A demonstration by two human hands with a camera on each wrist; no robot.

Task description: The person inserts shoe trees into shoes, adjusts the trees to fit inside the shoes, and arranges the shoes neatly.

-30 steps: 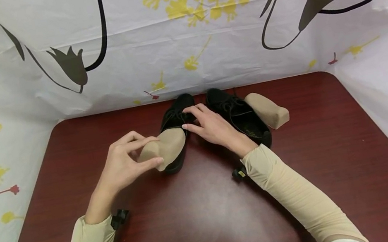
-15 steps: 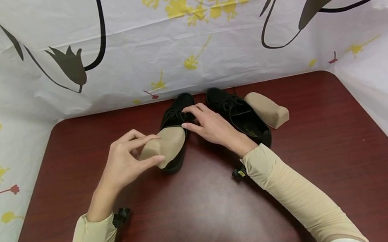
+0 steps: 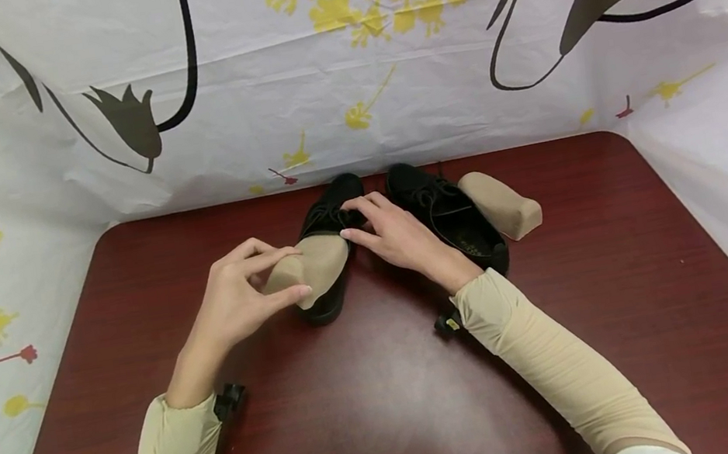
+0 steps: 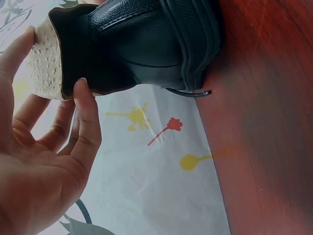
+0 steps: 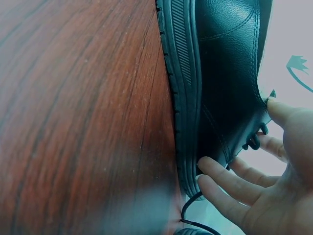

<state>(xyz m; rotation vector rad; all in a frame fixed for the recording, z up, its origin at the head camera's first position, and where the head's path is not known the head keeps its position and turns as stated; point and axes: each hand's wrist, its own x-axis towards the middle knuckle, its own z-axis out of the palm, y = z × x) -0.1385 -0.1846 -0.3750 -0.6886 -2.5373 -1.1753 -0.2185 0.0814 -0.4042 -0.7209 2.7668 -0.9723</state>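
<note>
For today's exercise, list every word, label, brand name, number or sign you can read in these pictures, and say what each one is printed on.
No text can be read in any view.
Right black lace-up shoe: faint gold marks on its inner lining, too small to read.
White sheet backdrop: only yellow, red and dark flower prints, no lettering.
Left black lace-up shoe, tan foam insert, dark red wooden table: no markings visible.

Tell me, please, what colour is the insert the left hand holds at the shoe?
The insert is beige; the head view shows it best.
</note>
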